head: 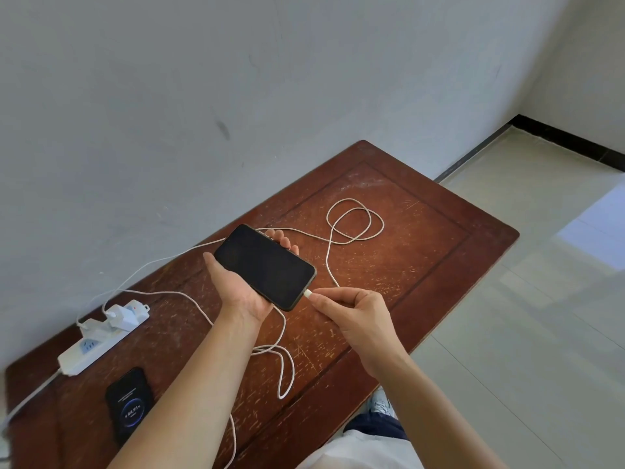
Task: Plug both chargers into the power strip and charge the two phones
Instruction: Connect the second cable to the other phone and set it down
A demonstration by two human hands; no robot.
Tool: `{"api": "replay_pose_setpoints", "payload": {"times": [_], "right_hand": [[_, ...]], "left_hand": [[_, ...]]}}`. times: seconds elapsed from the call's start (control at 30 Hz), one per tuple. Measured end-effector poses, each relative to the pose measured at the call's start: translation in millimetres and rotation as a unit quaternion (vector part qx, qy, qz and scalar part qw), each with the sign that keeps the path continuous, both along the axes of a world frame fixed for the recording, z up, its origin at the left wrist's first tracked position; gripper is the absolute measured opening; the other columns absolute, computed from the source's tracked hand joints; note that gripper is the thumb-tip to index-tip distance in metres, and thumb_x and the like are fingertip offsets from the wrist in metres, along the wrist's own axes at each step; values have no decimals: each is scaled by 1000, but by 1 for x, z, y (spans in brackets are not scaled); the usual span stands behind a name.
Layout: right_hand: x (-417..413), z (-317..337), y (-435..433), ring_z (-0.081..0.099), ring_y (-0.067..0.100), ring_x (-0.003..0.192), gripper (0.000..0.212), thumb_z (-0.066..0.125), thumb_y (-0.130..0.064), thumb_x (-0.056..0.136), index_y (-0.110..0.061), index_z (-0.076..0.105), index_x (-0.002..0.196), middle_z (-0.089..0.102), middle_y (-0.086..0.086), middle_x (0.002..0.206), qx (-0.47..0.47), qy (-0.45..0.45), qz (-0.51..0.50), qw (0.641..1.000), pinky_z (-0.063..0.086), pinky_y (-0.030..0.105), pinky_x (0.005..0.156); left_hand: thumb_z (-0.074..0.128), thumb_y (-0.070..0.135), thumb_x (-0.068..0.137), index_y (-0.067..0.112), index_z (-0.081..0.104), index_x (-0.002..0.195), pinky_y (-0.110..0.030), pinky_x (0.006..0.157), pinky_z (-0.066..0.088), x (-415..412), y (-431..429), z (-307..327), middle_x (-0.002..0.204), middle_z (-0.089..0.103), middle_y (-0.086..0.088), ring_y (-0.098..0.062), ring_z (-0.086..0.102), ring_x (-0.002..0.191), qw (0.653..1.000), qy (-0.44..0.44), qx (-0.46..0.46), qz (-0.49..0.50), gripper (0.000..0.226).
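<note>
Hands meet over a scratched, reddish-brown wooden table (422, 238) set against a pale wall. The left hand (243, 286) lies palm up, half open, cradling a dark phone (265, 265) with a blank, glossy screen; the fingertips curl up over its far long edge and the thumb rests along its near edge. The phone is raised off the table, tilted, its lower end pointing toward the right hand (355, 319). That hand pinches a small white plug (308, 294) between thumb and forefinger, the other fingers curled in; the plug's tip touches the phone's bottom edge, and whether it is fully seated cannot be told. A thin white cable (355, 221) runs from the plug into loose loops on the table's far side. At the left, a white plastic power strip (94, 346) holds two blocky white chargers (123, 316) plugged in side by side. Near the strip, a second phone (130, 404) lies flat, its screen lit with a round charging ring. Another white cord (284, 367) loops below the left forearm.
</note>
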State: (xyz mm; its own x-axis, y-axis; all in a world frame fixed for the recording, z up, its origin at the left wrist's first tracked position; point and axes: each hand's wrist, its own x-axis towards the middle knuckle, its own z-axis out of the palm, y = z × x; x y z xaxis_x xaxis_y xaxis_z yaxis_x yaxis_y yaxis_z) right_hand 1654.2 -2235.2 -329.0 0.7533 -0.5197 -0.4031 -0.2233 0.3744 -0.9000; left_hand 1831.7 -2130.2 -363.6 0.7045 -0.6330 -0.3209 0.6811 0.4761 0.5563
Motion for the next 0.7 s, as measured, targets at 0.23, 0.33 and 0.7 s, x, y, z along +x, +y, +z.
{"api": "replay_pose_setpoints", "payload": {"times": [0.23, 0.33, 0.7], "right_hand": [[0, 3, -1, 78, 14, 80, 9, 85, -27, 81, -26, 85, 89, 83, -1, 85, 22, -8, -5, 1000, 60, 18, 70], [1, 2, 0, 77, 10, 81, 10, 84, -29, 81, -28, 85, 91, 82, -4, 87, 17, -6, -12, 1000, 58, 17, 71], [2, -1, -4, 79, 15, 85, 24, 89, -35, 63, -27, 84, 85, 82, -1, 88, 47, -24, -61, 997, 61, 25, 79]], "left_hand": [[25, 84, 83, 12, 72, 113, -56, 100, 49, 8, -7, 7, 111, 72, -14, -31, 70, 104, 999, -30, 3, -33, 91], [26, 85, 81, 11, 72, 113, -55, 98, 50, 9, -10, 10, 112, 73, -15, -31, 70, 103, 998, -33, 5, -46, 93], [35, 88, 73, 11, 72, 114, -56, 97, 50, 10, -19, 9, 113, 73, -16, -32, 71, 103, 996, -50, 13, -67, 94]]}}
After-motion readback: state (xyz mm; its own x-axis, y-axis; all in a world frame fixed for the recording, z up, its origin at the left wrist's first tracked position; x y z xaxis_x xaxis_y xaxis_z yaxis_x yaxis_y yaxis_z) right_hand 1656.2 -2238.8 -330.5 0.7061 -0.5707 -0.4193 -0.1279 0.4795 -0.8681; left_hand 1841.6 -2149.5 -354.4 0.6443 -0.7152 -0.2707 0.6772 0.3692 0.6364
